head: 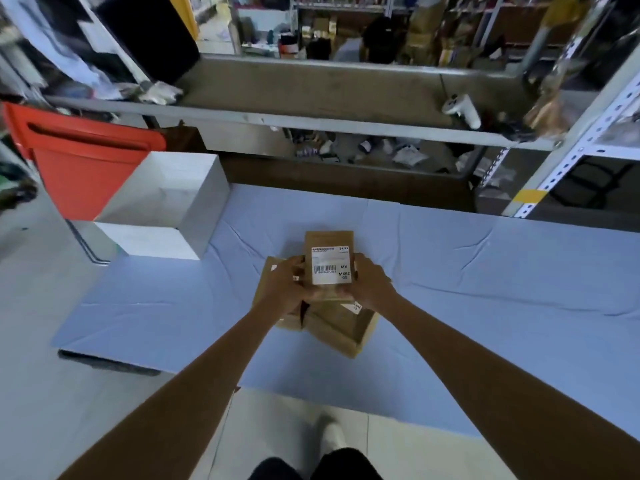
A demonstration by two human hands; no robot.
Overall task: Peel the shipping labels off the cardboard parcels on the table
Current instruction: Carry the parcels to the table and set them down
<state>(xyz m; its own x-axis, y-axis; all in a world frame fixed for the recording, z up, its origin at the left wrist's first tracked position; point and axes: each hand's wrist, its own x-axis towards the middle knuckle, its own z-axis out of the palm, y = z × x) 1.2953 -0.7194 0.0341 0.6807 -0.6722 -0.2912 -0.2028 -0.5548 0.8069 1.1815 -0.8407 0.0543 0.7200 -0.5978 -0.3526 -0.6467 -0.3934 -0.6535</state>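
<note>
Top parcel (329, 244) held up off the stack, label (330, 265) facing the camera, fully stuck down as far as visible. Left hand (284, 289) grip wrapped on the parcel's left edge, right hand (370, 282) grip closed on the right edge and lower corner. Neither is pinching the label yet.

Risks, as judgement:
- Label looks like thin paper on raw cardboard. A fast or steep pull likely tears it or strips the cardboard face.
- No lifted corner visible. Picking at an edge one-handed may let the parcel twist or slip.
- Lower label edge sits close to both thumbs, partly shadowed; can't tell if a corner is free there.
- Stack underneath (332, 323) is askew, at least two more boxes, one with a label corner (355, 306) showing. Setting the parcel back down carelessly could shove them.

Surroundings: desk (485, 271) covered in pale blue sheet, wrinkled, otherwise bare near the hands. White box (166, 206) at far left, red bin (79, 161) behind it off the desk edge; either may be the drop point, unclear. Shelving (346, 95) beyond is cluttered but well apart. Nothing blocks the hands.
</note>
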